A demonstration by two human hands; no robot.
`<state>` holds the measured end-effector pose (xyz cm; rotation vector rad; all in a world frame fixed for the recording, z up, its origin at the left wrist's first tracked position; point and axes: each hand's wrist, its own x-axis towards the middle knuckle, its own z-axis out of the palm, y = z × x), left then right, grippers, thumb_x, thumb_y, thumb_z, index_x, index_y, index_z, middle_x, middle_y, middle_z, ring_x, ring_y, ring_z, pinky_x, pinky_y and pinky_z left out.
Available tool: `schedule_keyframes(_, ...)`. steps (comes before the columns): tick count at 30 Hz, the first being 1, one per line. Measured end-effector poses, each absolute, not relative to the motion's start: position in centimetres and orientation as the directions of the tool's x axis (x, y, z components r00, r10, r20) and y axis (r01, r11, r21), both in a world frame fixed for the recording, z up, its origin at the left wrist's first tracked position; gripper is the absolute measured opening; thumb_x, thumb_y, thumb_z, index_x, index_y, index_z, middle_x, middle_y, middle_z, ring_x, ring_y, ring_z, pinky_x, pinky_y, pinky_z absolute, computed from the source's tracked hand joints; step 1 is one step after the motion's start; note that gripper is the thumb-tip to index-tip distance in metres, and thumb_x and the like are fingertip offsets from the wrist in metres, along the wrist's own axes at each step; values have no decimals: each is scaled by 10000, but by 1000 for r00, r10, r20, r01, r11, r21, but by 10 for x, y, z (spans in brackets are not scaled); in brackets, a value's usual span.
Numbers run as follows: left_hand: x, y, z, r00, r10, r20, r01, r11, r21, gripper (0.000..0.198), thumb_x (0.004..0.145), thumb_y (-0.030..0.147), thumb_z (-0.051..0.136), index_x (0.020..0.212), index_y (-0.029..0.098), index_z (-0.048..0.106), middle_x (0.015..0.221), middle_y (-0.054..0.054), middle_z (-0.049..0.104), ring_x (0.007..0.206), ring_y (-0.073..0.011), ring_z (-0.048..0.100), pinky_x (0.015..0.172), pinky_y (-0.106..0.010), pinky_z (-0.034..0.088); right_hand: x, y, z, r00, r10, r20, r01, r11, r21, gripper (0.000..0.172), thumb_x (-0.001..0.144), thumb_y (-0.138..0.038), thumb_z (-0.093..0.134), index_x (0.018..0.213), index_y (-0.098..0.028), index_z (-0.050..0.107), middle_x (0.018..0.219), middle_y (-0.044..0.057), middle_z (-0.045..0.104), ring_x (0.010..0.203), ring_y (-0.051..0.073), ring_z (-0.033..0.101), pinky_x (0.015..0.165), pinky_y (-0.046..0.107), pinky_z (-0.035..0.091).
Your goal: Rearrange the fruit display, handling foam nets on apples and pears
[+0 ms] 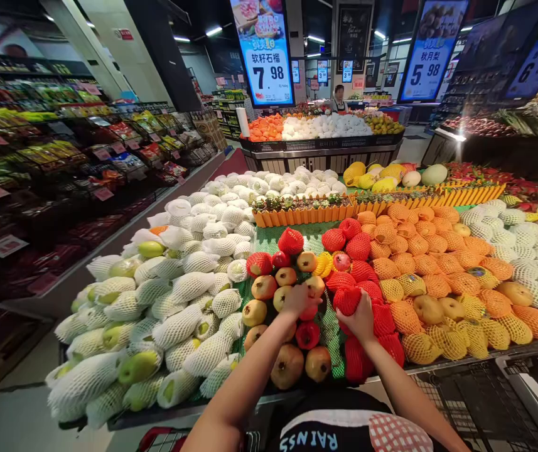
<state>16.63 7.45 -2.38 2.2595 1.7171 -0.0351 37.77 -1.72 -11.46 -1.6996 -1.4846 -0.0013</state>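
My right hand (pixel 359 319) is wrapped around a fruit in a red foam net (pixel 346 300), just above other red-netted fruit (pixel 357 358). My left hand (pixel 298 301) reaches in among bare pomegranates (pixel 287 366), its fingers curled together. Behind those fingers sits a pomegranate (pixel 314 286), and a red-netted piece (pixel 310 312) shows just below them. What the left fingers grip, if anything, is hidden. Close to my body, another pomegranate (pixel 318 364) lies beneath an item in an open red net (pixel 307 334).
White-netted fruit (pixel 193 289) is heaped on the left, orange-netted fruit (pixel 438 251) on the right. An orange picket divider (pixel 301 215) crosses behind the pomegranates. Stocked shelves (pixel 122 144) line the left side. A person (pixel 339 100) stands beyond the far display (pixel 320 143).
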Motion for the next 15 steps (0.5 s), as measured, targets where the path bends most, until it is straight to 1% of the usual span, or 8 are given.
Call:
schedule_keyframes(2,173,85,-19,264,953,-146,952,-233,201,571,988,514,691,1391,123,586,1310,-219,716,1260,-360,689,966,-377,533,383,-16,-120,303,803,513,782,98,-615,817,790,-494,750,1455,-151,421,1356,203,617,1285,401,596,1137,596,491)
schedule_keyframes(4,184,90,-20,256,960,-110,956,-234,179,689,957,480,745,1485,103,510,1406,-257,657,1320,-381,653,996,-396,530,386,-14,-127,305,804,510,767,110,-632,833,778,-496,752,1461,-145,429,1380,212,615,1314,400,594,1161,605,478)
schedule_keyframes(6,196,92,-26,259,959,-114,957,-240,162,782,889,428,832,1516,110,490,1395,-260,660,1257,-385,686,954,-396,550,388,-12,-134,328,801,500,752,100,-652,857,761,-499,757,1462,-125,433,1402,233,607,1338,407,590,1174,613,471)
schedule_keyframes(7,202,92,-29,262,957,-121,958,-243,156,792,864,396,858,1514,119,499,1370,-252,676,1210,-379,707,924,-392,559,388,-11,-137,346,797,495,743,89,-663,875,755,-506,759,1465,-115,432,1420,246,597,1358,413,581,1181,615,466)
schedule_keyframes(8,205,92,-33,263,957,-125,958,-244,149,785,847,364,872,1505,130,514,1351,-245,687,1181,-375,717,903,-389,563,389,-11,-139,363,793,489,736,79,-673,893,750,-515,761,1471,-108,429,1438,255,587,1377,417,572,1190,613,460)
schedule_keyframes(10,210,94,-37,249,961,-117,964,-233,131,754,829,312,879,1477,124,543,1345,-258,685,1195,-394,702,898,-402,562,389,-11,-140,386,786,484,722,70,-689,915,741,-528,769,1479,-107,431,1455,258,577,1398,417,561,1199,601,456)
schedule_keyframes(13,209,100,-37,205,974,-91,975,-195,104,672,836,294,860,1408,70,587,1320,-308,676,1226,-442,670,926,-450,552,389,-13,-136,378,789,484,704,94,-704,894,732,-516,787,1466,-124,461,1420,233,606,1369,408,586,1185,593,470)
schedule_keyframes(15,206,104,-33,198,977,-84,977,-189,100,601,841,292,855,1347,56,630,1261,-302,701,1181,-437,682,946,-471,547,389,-15,-132,377,789,485,689,112,-716,881,727,-508,794,1453,-125,475,1400,228,624,1347,408,601,1173,601,476)
